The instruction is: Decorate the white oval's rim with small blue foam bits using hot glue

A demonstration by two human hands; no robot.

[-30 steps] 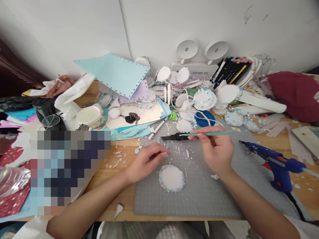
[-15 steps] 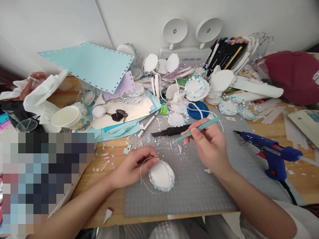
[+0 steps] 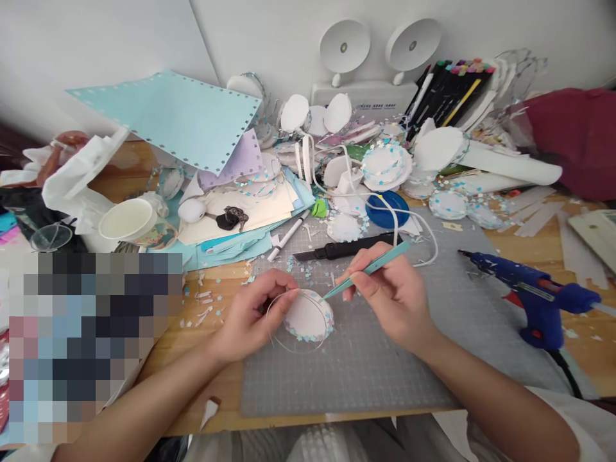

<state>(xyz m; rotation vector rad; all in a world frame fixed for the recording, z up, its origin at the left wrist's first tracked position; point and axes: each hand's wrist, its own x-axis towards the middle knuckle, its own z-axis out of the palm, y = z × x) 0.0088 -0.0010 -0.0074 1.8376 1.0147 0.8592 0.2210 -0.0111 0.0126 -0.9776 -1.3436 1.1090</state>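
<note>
My left hand (image 3: 262, 308) pinches the upper left edge of a white disc (image 3: 308, 317) whose rim is dotted with small blue flower pieces. A thin loop of wire (image 3: 273, 333) curves around and across the disc from the same fingers. In my right hand (image 3: 392, 295) is a pair of teal tweezers (image 3: 378, 263), with the tips at the upper right rim of the disc. Whether the tips hold a piece is too small to tell. Beneath both hands lies a grey cutting mat (image 3: 366, 378), and a black utility knife (image 3: 346, 249) rests just beyond them.
A blue glue gun (image 3: 534, 289) lies at the right. Small paper scraps are scattered near the knife. Behind stand several decorated white discs (image 3: 387, 163), a blue round lid (image 3: 385, 210) and black markers (image 3: 447, 93). Blue paper (image 3: 173, 122) and a paper cup (image 3: 128, 221) are at the left.
My right hand has brought the tweezers left and down to the disc's rim. The disc in my left hand has been raised slightly and tilted.
</note>
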